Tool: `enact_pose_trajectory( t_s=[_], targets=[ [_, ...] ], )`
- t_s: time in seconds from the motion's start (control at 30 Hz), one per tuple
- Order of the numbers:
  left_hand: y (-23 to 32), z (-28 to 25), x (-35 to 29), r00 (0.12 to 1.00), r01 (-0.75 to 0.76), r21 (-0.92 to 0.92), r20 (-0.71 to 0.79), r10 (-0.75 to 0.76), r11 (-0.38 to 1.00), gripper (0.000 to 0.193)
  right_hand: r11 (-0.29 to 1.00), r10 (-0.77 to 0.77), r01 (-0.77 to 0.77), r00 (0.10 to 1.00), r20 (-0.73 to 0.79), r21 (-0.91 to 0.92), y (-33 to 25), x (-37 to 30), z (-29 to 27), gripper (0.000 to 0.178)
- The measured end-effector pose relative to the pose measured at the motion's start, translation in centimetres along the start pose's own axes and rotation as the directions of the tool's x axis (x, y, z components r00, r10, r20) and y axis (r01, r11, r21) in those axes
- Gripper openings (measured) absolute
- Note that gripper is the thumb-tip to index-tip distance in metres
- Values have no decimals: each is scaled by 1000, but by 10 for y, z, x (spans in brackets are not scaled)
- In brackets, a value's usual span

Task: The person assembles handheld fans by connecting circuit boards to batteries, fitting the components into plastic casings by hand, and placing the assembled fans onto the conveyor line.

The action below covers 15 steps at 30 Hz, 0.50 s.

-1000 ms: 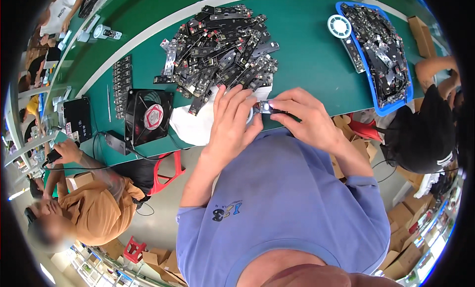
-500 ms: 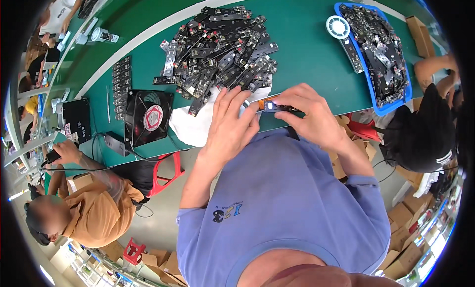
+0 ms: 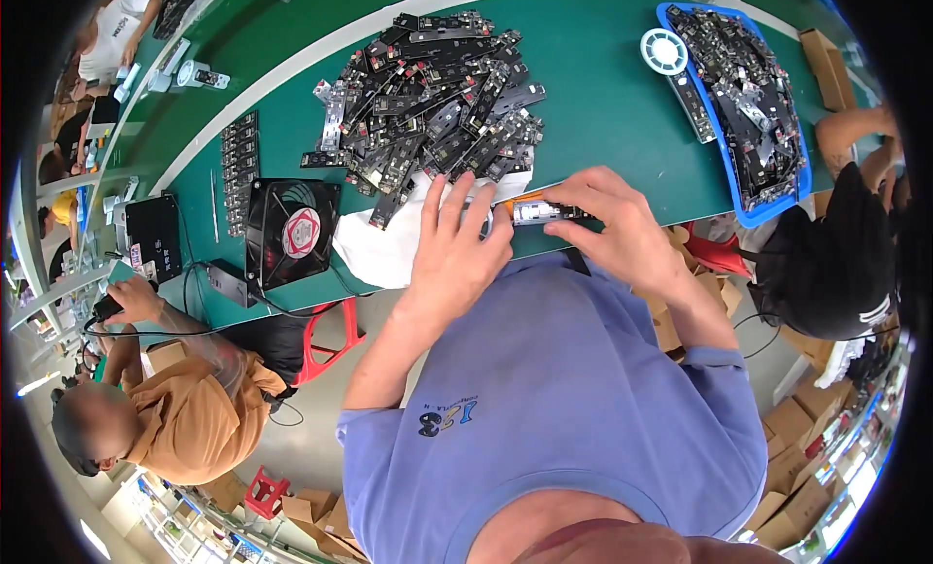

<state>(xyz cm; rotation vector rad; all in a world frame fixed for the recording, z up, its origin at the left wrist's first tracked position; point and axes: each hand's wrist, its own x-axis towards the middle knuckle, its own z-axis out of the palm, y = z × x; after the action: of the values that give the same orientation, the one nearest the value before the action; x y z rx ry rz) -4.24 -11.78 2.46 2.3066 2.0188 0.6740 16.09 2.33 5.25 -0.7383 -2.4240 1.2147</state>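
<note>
At the near edge of the green table, my right hand [image 3: 622,229] pinches a narrow dark circuit board [image 3: 544,212] between thumb and fingers. The board's left part shines pale and silvery. My left hand [image 3: 457,253] is beside the board's left end, thumb and fingertips closed together. An orange piece [image 3: 507,206] shows by those fingertips; what they grip is mostly hidden. Under and beside my left hand lies a white sheet [image 3: 374,251]. Just beyond the sheet rises a large heap of similar black circuit boards [image 3: 428,98].
A blue tray [image 3: 724,156] full of boards stands on the right, with a white round-headed device [image 3: 665,53] beside it. To the left are a black fan [image 3: 292,232], a row of boards [image 3: 239,170] and a black box [image 3: 151,239]. People sit on both sides.
The bright light spot on the board is gone, and its left part now looks pale and silvery. My left hand has shifted slightly; my right hand keeps its pinch.
</note>
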Motion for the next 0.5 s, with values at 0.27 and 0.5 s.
enact_pose_trajectory(
  t_s=[0.27,0.5],
  targets=[
    [-9,3,-4,998,-10,-54,-68,6,998,35,994,-86,82,994,-64,-73,2,3,3,34],
    [-15,-4,9,998,-44,-85,41,48,995,26,990,-117,114,992,-37,-80,-1,7,7,32]
  ],
)
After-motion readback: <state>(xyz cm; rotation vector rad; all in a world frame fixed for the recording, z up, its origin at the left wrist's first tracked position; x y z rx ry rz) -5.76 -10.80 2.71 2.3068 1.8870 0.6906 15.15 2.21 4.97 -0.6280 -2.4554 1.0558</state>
